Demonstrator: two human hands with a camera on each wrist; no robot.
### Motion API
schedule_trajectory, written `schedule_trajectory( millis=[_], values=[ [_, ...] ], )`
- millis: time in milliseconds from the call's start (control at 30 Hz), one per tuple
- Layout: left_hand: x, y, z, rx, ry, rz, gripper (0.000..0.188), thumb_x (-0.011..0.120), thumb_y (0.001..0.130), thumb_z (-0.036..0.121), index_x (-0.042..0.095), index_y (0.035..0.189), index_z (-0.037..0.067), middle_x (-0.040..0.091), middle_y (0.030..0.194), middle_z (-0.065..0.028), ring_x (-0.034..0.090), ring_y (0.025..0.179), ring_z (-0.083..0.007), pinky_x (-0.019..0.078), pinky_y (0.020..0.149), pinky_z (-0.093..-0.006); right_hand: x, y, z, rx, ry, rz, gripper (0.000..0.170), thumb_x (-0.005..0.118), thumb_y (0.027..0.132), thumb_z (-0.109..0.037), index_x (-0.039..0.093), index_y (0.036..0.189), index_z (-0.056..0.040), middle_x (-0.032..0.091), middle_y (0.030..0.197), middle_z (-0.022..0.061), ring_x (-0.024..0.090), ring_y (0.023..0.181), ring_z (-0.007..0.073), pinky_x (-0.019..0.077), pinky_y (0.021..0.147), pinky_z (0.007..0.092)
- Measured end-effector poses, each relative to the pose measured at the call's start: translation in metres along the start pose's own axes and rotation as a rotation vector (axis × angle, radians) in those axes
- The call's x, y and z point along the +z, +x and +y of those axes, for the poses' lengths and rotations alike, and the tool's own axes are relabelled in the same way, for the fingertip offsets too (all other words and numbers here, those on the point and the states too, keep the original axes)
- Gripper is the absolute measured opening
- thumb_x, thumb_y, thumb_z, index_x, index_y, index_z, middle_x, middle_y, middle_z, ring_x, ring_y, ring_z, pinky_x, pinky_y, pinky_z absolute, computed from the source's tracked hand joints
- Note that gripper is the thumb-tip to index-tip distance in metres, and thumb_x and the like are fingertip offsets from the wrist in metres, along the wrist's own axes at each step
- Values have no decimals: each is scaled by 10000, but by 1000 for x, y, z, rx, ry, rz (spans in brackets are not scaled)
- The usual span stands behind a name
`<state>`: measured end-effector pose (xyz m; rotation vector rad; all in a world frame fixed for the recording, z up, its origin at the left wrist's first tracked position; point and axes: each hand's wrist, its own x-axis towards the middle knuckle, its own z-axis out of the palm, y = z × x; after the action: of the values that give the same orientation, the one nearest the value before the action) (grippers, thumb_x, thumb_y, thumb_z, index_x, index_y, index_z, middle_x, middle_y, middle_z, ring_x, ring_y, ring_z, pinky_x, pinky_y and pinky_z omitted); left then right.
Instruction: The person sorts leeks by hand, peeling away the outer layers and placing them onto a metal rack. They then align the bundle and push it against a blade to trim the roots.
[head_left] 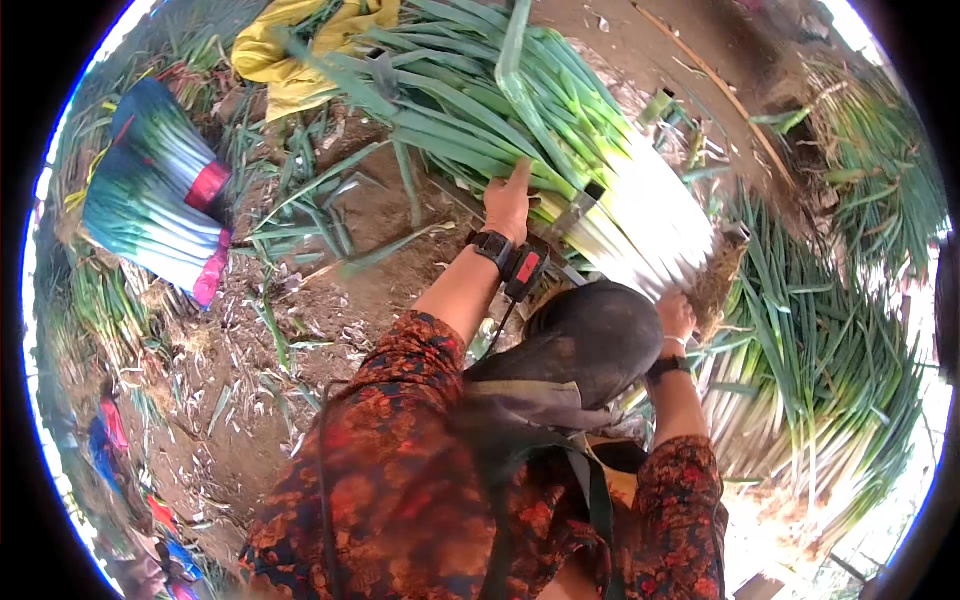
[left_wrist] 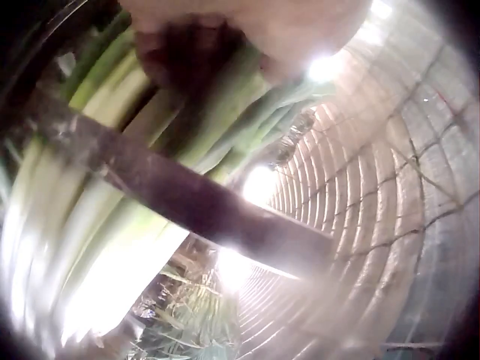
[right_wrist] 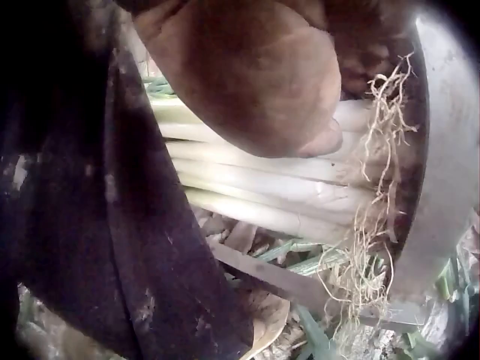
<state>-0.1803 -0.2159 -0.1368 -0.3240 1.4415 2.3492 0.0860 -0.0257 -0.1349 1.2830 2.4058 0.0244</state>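
The bundle of leeks (head_left: 600,150) is lying along the metal frame (right_wrist: 262,270), with its long axis running from leaves at the far-left end to roots (right_wrist: 386,127) at the near-right end. There, the roots are facing a curved metal plate (right_wrist: 442,150). Treat this alignment as the governing relation: any adjustment is probably depending on how evenly the root ends are sitting against that plate.

You are placing your left hand (head_left: 507,208) at the frame's near edge, on the leafy part, with the index finger extending across the greens. From this hand, the white shafts are running to the right. You are positioning your right hand (head_left: 677,314) at the near corner of the root end; it is the nearer hand to the roots and is touching the white shafts.

Grip status: neither grip is showing clearly. The left hand's remaining fingers are lying in shadow; the right hand's fingers are disappearing behind its own palm. You cannot tell whether either is gripping.

Visibility: a metal bar (left_wrist: 195,199) is crossing the left wrist view, which is blurring. Glare is washing out the shafts in the head view, and a dark leg covering (head_left: 580,345) is blocking part of the near edge.
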Motion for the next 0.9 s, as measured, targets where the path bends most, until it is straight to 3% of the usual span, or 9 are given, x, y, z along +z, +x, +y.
schedule_trajectory(
  millis=[67,167,267,367,500,600,633,733,900],
  values=[
    [-8,24,19,43,41,192,419,643,903,328,568,1117,-24,624,971,-70,583,768,-174,477,637,-326,-20,-17,-10,6,-80,-8,711,460,928,-441,313,1379,88,494,1308,226,506,1196,351,392,1004,454],
    [-21,65,61,261,-131,256,619,600,906,398,451,1263,-86,541,1281,-201,544,1096,-311,418,935,-400,-12,-12,-6,23,-31,2,862,529,870,-537,286,1388,108,473,1329,225,488,1206,355,369,1021,448],
    [-22,96,93,656,285,371,517,531,940,408,539,1139,-70,607,1141,-203,599,969,-309,474,826,-428,-6,-11,-5,22,-37,37,851,534,865,-521,288,1389,102,460,1344,232,481,1211,351,357,1027,456],
    [-8,104,124,478,897,528,449,459,956,357,551,1158,-34,579,1177,-266,572,1046,-374,446,885,-501,-4,-13,-6,8,-94,77,756,491,895,-441,294,1386,100,454,1345,243,479,1207,355,366,1017,467],
    [-4,155,128,495,1508,266,593,396,943,427,557,1160,-101,552,1244,-254,515,1182,-376,387,1006,-451,12,-5,-4,-8,-123,149,608,409,937,-285,289,1385,108,452,1332,256,484,1183,375,382,995,501],
    [4,172,155,511,1929,-68,414,365,953,309,607,1204,86,546,1291,-207,540,1142,-402,429,934,-538,31,6,2,-8,-106,150,650,417,935,-315,254,1400,109,427,1351,267,465,1202,387,362,1015,513],
    [19,158,176,342,1934,-109,412,393,941,327,659,1145,87,596,1258,-152,549,1163,-358,415,977,-517,28,5,0,-4,-102,126,662,420,934,-320,241,1406,108,417,1360,271,455,1212,390,357,1021,514],
    [45,145,219,577,2281,-202,409,459,923,385,696,1065,83,641,1176,-161,588,1119,-322,442,964,-481,14,-7,-8,-2,-88,74,690,429,931,-332,210,1417,106,385,1385,281,430,1237,400,344,1036,514],
    [59,164,278,776,2105,7,389,560,876,423,700,1020,91,674,1090,-124,648,985,-307,509,856,-424,24,0,-5,7,-57,111,683,436,928,-305,203,1417,111,359,1403,283,411,1250,411,326,1057,500]
  ],
)
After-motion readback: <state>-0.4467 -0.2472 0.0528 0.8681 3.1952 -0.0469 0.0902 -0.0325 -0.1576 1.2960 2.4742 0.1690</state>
